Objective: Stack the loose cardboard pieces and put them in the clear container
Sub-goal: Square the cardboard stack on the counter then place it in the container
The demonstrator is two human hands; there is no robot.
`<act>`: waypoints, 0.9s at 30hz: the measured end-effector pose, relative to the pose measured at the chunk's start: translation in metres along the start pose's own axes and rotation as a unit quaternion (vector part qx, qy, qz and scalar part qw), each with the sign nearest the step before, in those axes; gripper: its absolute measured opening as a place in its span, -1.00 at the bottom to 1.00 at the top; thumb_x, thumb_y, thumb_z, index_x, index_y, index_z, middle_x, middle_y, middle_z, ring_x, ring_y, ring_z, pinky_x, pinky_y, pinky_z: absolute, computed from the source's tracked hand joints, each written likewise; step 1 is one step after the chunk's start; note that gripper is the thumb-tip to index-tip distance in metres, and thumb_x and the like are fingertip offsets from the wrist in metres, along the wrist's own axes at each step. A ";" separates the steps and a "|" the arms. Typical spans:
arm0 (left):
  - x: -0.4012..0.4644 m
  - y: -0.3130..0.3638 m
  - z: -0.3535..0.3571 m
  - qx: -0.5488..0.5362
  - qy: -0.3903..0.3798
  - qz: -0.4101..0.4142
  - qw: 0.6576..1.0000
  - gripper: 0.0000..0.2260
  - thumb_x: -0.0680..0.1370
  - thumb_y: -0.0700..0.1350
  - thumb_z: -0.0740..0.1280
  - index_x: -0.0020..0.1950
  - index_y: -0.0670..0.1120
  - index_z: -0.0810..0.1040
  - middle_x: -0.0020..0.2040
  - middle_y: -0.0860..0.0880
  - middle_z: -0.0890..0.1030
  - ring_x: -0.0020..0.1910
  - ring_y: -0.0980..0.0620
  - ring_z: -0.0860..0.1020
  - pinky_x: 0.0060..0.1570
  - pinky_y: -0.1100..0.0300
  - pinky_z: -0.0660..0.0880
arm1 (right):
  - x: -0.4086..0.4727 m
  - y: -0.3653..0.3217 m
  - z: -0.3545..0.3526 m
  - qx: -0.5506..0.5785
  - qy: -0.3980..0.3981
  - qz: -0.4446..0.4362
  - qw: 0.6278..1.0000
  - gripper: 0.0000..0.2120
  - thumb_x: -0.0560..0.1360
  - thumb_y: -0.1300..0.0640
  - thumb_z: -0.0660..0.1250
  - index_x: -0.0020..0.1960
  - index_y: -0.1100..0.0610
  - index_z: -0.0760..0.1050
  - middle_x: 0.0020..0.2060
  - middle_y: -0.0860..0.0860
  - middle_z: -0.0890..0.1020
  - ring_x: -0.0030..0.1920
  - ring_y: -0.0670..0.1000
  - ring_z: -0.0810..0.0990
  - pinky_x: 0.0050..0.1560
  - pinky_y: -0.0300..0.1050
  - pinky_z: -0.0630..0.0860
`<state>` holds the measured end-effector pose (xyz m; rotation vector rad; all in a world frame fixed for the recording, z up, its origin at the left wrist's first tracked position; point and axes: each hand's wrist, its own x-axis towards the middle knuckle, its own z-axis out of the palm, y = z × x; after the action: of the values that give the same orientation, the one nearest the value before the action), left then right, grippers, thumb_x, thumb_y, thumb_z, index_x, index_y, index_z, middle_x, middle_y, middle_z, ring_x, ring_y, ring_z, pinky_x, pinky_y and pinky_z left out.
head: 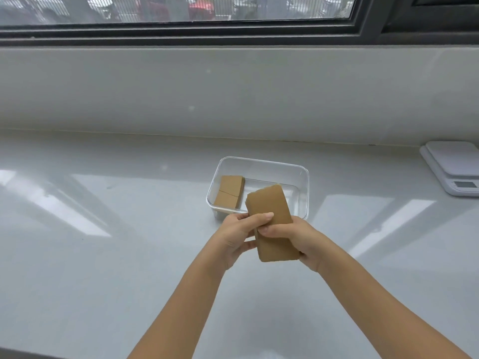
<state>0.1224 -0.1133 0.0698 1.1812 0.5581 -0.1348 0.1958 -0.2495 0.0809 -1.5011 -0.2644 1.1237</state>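
Note:
A stack of brown cardboard pieces [272,211] is held in the air just in front of the clear container [304,177]. My left hand [238,234] grips the stack from the left, thumb across its face. My right hand [303,242] holds it from the right and below. The stack's far end overlaps the container's near rim. Inside the container, at its left end, lie two more cardboard stacks [229,193] side by side. The right part of the container holds nothing that I can see.
A white kitchen scale [456,169] sits at the far right of the glossy white counter [129,242]. A low wall ledge and a dark-framed window run along the back.

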 end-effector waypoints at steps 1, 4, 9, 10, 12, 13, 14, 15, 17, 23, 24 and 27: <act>0.003 0.003 0.001 0.006 0.005 -0.006 1.000 -0.68 0.30 -0.04 0.46 -0.01 -0.16 0.64 -0.16 0.00 0.70 -0.17 0.09 0.63 -0.05 0.16 0.55 | 0.001 -0.002 -0.001 0.007 0.001 0.002 1.000 -0.73 0.23 0.06 0.45 -0.08 0.05 0.64 -0.25 -0.03 0.70 -0.26 -0.06 0.67 -0.30 -0.19 0.58; 0.014 0.011 0.005 0.003 0.018 -0.014 1.000 -0.70 0.26 -0.02 0.48 -0.10 -0.16 0.65 -0.17 -0.06 0.67 -0.17 0.02 0.61 -0.04 0.15 0.53 | 0.005 -0.011 -0.005 0.008 0.005 0.010 1.000 -0.71 0.28 0.08 0.50 -0.01 0.10 0.62 -0.22 0.00 0.71 -0.24 -0.06 0.68 -0.28 -0.20 0.58; 0.039 0.034 0.006 -0.042 0.035 -0.031 0.998 -0.79 0.33 -0.08 0.47 -0.13 -0.15 0.59 -0.38 -0.01 0.65 -0.38 0.07 0.61 -0.34 0.24 0.53 | 0.009 -0.028 -0.020 0.041 0.021 -0.022 0.999 -0.69 0.49 -0.05 0.32 0.09 0.16 0.56 -0.07 0.09 0.69 -0.08 0.10 0.69 -0.03 -0.03 0.60; 0.046 0.039 0.003 -0.053 0.047 -0.037 0.997 -0.80 0.35 -0.08 0.47 -0.11 -0.14 0.58 -0.37 -0.02 0.65 -0.38 0.06 0.60 -0.37 0.24 0.53 | 0.011 -0.030 -0.026 0.059 0.060 -0.043 0.996 -0.71 0.52 -0.06 0.26 0.07 0.13 0.55 -0.06 0.09 0.68 -0.06 0.10 0.68 -0.03 -0.02 0.58; 0.064 0.049 -0.002 -0.067 0.067 -0.054 0.994 -0.85 0.41 -0.09 0.44 -0.12 -0.13 0.55 -0.34 -0.04 0.59 -0.42 0.07 0.55 -0.47 0.29 0.49 | 0.023 -0.025 -0.045 0.005 0.216 -0.076 0.973 -0.69 0.51 -0.04 0.29 0.15 0.11 0.50 0.01 0.08 0.61 -0.01 0.06 0.61 0.01 -0.03 0.54; 0.070 0.052 -0.003 -0.069 0.076 -0.065 0.993 -0.86 0.43 -0.09 0.42 -0.13 -0.13 0.53 -0.34 -0.04 0.55 -0.46 0.08 0.52 -0.52 0.32 0.46 | 0.028 -0.020 -0.054 -0.077 0.291 -0.075 0.951 -0.60 0.48 -0.02 0.34 0.25 0.12 0.44 0.09 0.07 0.57 0.07 0.05 0.58 0.08 -0.03 0.52; 0.081 0.055 -0.003 -0.064 0.082 -0.075 0.992 -0.86 0.44 -0.09 0.41 -0.13 -0.13 0.52 -0.36 -0.05 0.54 -0.51 0.09 0.51 -0.57 0.33 0.43 | 0.034 -0.014 -0.064 -0.162 0.328 -0.054 0.929 -0.49 0.45 0.00 0.38 0.34 0.13 0.36 0.17 0.07 0.54 0.16 0.05 0.54 0.16 -0.02 0.49; 0.089 0.056 -0.003 -0.059 0.086 -0.087 0.991 -0.85 0.44 -0.10 0.41 -0.12 -0.14 0.51 -0.40 -0.05 0.56 -0.57 0.10 0.51 -0.60 0.34 0.41 | 0.039 -0.008 -0.070 -0.221 0.332 -0.028 0.917 -0.41 0.44 0.03 0.40 0.39 0.14 0.29 0.26 0.08 0.50 0.25 0.07 0.50 0.22 -0.01 0.45; 0.110 0.054 0.000 -0.029 0.088 -0.102 0.990 -0.79 0.43 -0.13 0.43 -0.03 -0.18 0.50 -0.43 -0.07 0.60 -0.58 0.11 0.54 -0.62 0.35 0.41 | 0.050 0.003 -0.077 -0.235 0.303 0.019 0.923 -0.37 0.46 0.10 0.38 0.44 0.17 0.20 0.37 0.11 0.43 0.31 0.10 0.47 0.25 -0.01 0.43; 0.165 0.034 0.007 0.058 0.092 -0.150 0.983 -0.60 0.33 -0.06 0.51 0.08 -0.19 0.52 -0.21 -0.10 0.64 -0.27 0.02 0.61 -0.33 0.23 0.55 | 0.065 0.013 -0.082 -0.236 0.271 0.004 0.933 -0.61 0.48 0.27 0.20 0.27 0.04 0.43 0.17 -0.03 0.59 -0.14 -0.04 0.67 -0.22 -0.17 0.50; 0.171 0.032 0.008 0.071 0.089 -0.153 0.982 -0.56 0.31 -0.05 0.52 0.10 -0.20 0.51 -0.25 -0.07 0.62 -0.30 0.03 0.61 -0.38 0.26 0.53 | 0.065 0.012 -0.083 -0.235 0.268 0.005 0.934 -0.63 0.47 0.27 0.20 0.24 0.03 0.45 0.12 -0.06 0.58 -0.17 -0.07 0.67 -0.27 -0.20 0.48; 0.182 0.023 0.014 0.110 0.091 -0.156 0.977 -0.52 0.28 -0.03 0.54 0.08 -0.20 0.47 -0.36 -0.01 0.54 -0.31 0.05 0.59 -0.40 0.28 0.49 | 0.061 0.014 -0.088 -0.236 0.271 0.009 0.933 -0.63 0.47 0.29 0.21 0.21 0.01 0.47 0.01 -0.13 0.51 -0.23 -0.17 0.64 -0.35 -0.25 0.43</act>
<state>0.2921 -0.0830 0.0053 1.3218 0.9090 -0.3667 0.2878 -0.2667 0.0261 -2.1802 -0.1387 0.6352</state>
